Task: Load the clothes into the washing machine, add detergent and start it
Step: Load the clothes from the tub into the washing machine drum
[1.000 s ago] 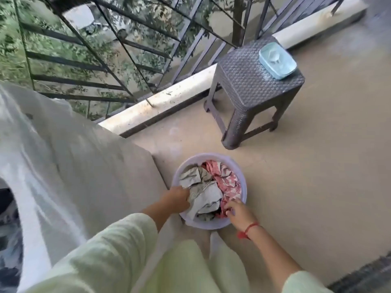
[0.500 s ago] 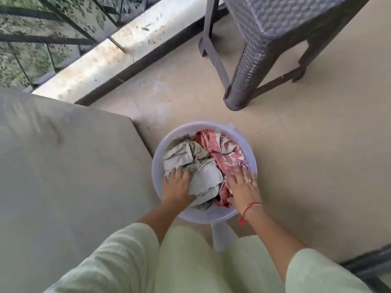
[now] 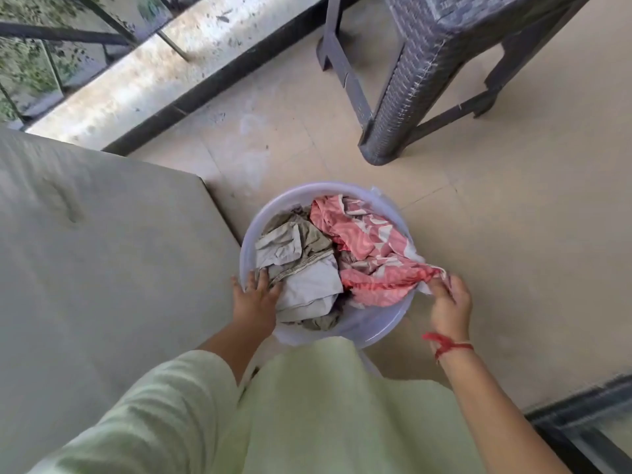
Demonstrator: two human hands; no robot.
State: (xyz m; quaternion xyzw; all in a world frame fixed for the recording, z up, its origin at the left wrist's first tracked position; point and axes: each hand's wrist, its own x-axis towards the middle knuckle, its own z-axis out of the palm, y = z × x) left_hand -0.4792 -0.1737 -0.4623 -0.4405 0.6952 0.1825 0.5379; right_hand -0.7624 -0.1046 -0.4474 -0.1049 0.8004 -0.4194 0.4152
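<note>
Head view: right hand (image 3: 448, 304) pinching a corner of pink cloth (image 3: 369, 254), drawn over the rim of tub (image 3: 253, 230). Left hand (image 3: 256, 297) pressed on grey clothes (image 3: 301, 268) beside that pinch, fingertips buried; closed or flat, cannot tell. Stool (image 3: 427, 63) beyond, top cut off.

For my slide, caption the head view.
Left hand on tub rim; right hand pulling pink cloth.

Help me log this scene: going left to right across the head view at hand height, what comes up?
Grey cover → left hand → grey clothes → pink cloth → right hand → bare floor.
</note>
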